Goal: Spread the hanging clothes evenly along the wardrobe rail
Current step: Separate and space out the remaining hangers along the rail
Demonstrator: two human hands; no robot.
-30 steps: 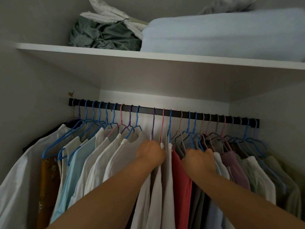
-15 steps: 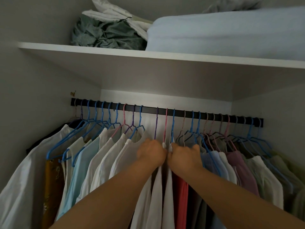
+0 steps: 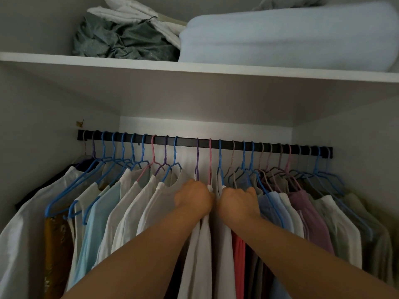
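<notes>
Both hands are up in the middle of the rack, almost knuckle to knuckle. The left hand is curled into the shoulder of a white garment, gripping it just below the purple hanger. The right hand is curled too, fingers buried in the tops of the clothes beside the blue hanger; it grips fabric there, though exactly which piece cannot be told. Between the two fists hangs the pink hanger, carrying more white cloth.

Out to the left, white shirts, a pale blue top and a mustard patterned piece fan out on blue hangers, fairly well spaced. To the right, a coral garment, a light blue shirt, a mauve one and greyish ones sit packed tight.

All of it hangs from the black rail, which runs wall to wall. Above, the white shelf carries a crumpled green cloth, white linen and a folded pale blue blanket.
</notes>
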